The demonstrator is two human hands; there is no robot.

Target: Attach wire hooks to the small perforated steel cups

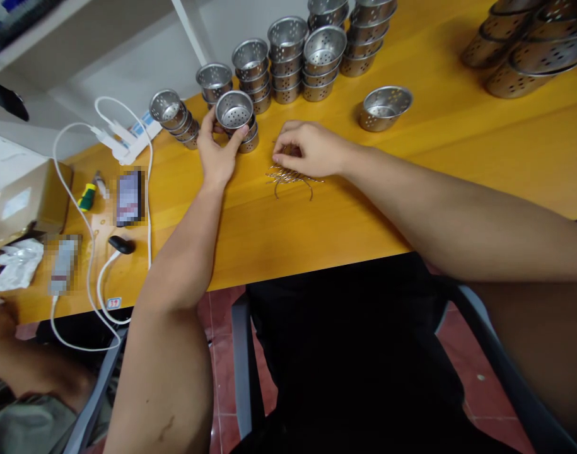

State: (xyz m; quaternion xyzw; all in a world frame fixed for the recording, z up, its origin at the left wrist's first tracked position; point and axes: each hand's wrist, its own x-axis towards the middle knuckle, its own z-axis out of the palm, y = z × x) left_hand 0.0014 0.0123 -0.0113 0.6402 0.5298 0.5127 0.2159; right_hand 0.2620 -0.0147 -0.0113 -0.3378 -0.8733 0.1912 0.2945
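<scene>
My left hand [218,153] is wrapped round a perforated metal cup [234,111], thumb at its front and fingers at its left side. That cup sits at the top of a short stack. To the right, my right hand [303,146] is bent in a pinch just above a small pile of thin metal wires [291,176] on the wooden table [288,236]. What its fingertips hold, if anything, is too small to tell. A single perforated cup [385,108] stands apart, beyond my right forearm.
Stacks of cups [287,60] line the back, with more stacks [536,57] at the far right. At left are a power strip [139,140], white cables, a phone [128,197], a green-yellow tool [86,197] and a cardboard box [33,198]. Another person's arm [28,359] shows lower left.
</scene>
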